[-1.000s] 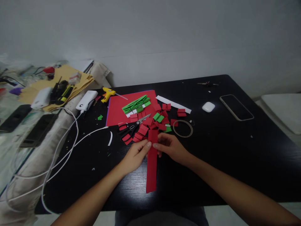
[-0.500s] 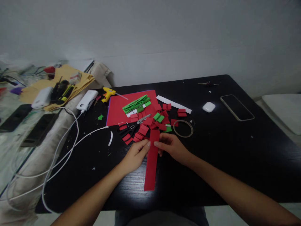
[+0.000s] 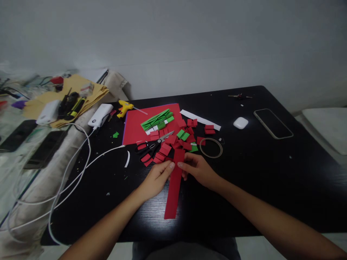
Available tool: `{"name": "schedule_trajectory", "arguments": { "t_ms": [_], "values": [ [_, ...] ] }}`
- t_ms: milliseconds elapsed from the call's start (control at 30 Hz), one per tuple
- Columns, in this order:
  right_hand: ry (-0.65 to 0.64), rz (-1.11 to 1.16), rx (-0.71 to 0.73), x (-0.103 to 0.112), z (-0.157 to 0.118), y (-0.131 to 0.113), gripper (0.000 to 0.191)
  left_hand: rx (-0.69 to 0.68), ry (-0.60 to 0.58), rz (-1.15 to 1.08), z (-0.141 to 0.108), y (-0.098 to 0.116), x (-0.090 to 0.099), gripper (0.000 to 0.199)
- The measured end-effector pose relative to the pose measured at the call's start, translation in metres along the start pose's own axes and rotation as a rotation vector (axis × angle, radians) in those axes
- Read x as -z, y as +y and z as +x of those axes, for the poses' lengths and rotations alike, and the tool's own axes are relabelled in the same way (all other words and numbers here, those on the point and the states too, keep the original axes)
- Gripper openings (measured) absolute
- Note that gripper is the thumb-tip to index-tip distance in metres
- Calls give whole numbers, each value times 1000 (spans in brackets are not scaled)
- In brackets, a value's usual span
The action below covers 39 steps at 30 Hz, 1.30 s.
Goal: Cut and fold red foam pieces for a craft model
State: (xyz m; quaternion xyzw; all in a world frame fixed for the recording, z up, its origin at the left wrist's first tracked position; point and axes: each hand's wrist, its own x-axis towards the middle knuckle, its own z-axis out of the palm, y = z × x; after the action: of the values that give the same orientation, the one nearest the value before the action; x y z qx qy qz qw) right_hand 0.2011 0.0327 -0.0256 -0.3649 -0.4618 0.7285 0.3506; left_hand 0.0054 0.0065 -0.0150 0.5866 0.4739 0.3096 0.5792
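Note:
A long red paper strip is held between my two hands, its lower end reaching toward me over the black table. My left hand pinches its left edge, thumb on top. On the opposite edge, my right hand grips it with the thumb above and fingers behind. Just beyond the strip lie several folded red paper pieces, with a folded green piece among them. Black-handled scissors rest open on the left of this pile. A tape ring lies to the right of the strip's top.
Behind the pile, red sheets carry folded green strips. A yellow glue gun, a white power bank and a looping white cable are at left. A white earbud case and a phone lie at right.
The red strip has tilted slightly, its lower end shifting a little left and its top a little right. Both hands keep nearly the same place.

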Motion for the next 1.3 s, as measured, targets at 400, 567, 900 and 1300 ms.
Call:
{"name": "schedule_trajectory", "arguments": {
  "t_ms": [400,567,900,1300],
  "values": [
    [-33,-44,8,1,0,0,35,-15,-62,11,0,-1,1,53],
    [-31,-31,16,2,0,3,37,-8,-49,49,0,-1,1,55],
    [-40,-54,37,1,0,5,35,-25,-82,33,0,-1,1,51],
    [-23,-36,15,0,-1,2,37,-17,-75,50,0,2,1,51]
  ]
}}
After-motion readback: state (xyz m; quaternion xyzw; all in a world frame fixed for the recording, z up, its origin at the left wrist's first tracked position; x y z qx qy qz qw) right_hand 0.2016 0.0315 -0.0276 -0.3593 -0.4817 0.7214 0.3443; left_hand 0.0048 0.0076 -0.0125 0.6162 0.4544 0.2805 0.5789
